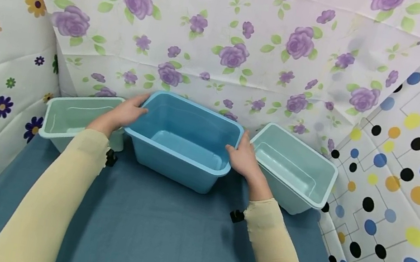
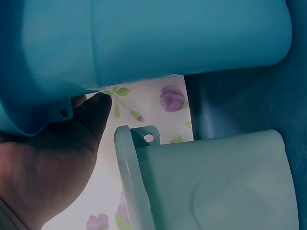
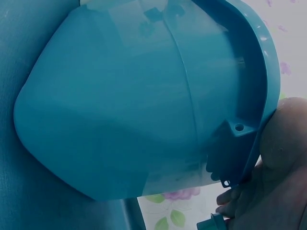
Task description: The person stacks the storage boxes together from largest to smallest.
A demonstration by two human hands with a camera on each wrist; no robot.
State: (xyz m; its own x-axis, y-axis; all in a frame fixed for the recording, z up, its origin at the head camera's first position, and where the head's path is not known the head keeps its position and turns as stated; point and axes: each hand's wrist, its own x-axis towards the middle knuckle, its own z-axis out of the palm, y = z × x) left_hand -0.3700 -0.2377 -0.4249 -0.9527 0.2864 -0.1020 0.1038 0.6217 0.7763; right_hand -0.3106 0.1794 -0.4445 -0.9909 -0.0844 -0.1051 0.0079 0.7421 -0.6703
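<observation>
A blue plastic storage bin [image 1: 178,162], open at the top, stands at the back of the blue surface with its inside bare. My left hand [image 1: 124,113] grips its rim at the left end, thumb over the edge. At the opposite end, my right hand [image 1: 244,157] holds the rim. Fingers [image 2: 93,115] curl under the rim beside a small holed tab in the left wrist view. From the right wrist, the bin's end wall [image 3: 120,105] fills most of the picture, with the right hand [image 3: 283,167] at its rim.
To the left is a pale green bin [image 1: 59,118], partly behind my left forearm. A pale aqua bin [image 1: 294,169] sits close to my right hand. A floral sheet [image 1: 208,34] hangs behind, and patterned sheets flank both sides of the blue cloth [image 1: 161,233].
</observation>
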